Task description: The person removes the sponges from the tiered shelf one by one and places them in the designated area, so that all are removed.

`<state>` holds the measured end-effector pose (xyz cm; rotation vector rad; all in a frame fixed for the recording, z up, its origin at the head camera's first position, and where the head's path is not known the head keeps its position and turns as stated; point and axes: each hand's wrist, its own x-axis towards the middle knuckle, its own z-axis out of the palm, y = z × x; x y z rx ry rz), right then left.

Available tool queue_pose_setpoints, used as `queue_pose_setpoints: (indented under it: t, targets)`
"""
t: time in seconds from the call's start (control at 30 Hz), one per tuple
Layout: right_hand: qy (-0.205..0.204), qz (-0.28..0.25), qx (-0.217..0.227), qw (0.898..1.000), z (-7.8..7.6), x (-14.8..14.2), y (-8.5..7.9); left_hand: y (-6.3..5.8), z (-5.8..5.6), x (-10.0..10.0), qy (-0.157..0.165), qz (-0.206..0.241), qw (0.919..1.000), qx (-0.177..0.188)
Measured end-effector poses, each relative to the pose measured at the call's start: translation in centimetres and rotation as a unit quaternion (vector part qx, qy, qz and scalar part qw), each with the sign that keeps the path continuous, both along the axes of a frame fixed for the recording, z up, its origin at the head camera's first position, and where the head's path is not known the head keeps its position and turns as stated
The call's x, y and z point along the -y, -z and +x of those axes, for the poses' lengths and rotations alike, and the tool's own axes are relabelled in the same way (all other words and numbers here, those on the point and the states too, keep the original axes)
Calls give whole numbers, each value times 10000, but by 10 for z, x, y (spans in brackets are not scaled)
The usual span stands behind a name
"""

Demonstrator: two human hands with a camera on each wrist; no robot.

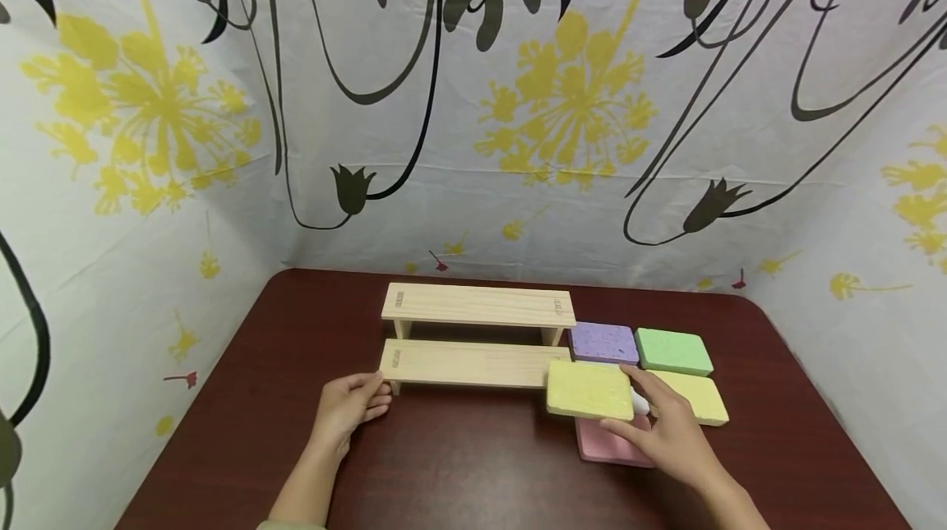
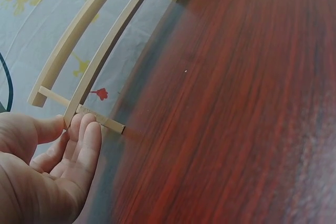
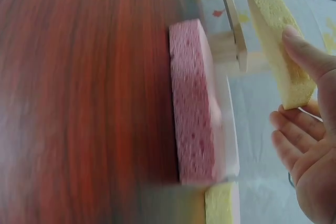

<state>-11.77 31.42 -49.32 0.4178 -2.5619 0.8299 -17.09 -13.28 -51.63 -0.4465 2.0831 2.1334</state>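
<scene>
A two-step wooden rack (image 1: pixel 477 333) stands at the middle of the dark red table (image 1: pixel 459 464). My left hand (image 1: pixel 353 407) rests its fingertips against the lower step's left end (image 2: pixel 79 109), fingers fairly straight. My right hand (image 1: pixel 662 423) holds a yellow sponge (image 1: pixel 589 389) in the air by the rack's right end, thumb on one face and fingers behind (image 3: pixel 278 51). Below it a pink sponge (image 1: pixel 610 444) lies on the table (image 3: pixel 194 103).
A purple sponge (image 1: pixel 602 343), a green sponge (image 1: pixel 673 351) and another yellow sponge (image 1: pixel 699 397) lie flat to the right of the rack. Flower-patterned cloth walls (image 1: pixel 518 119) close in the table at the back and both sides.
</scene>
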Motion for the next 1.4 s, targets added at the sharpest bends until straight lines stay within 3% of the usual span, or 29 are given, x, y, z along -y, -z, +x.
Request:
queue_pose_setpoints:
  t: [0.53,0.77,1.4]
  targets:
    - [328,-90,403,9986,15,-32,4,2,-1,0,-27,17,10000,-22]
    - [230,-270,492,9982,21,-48,6,2,0,-1,-68,77,9999,-57]
    - [749,254,975,9921,40,-84,10,1,2,1,-38,89,9999,-35]
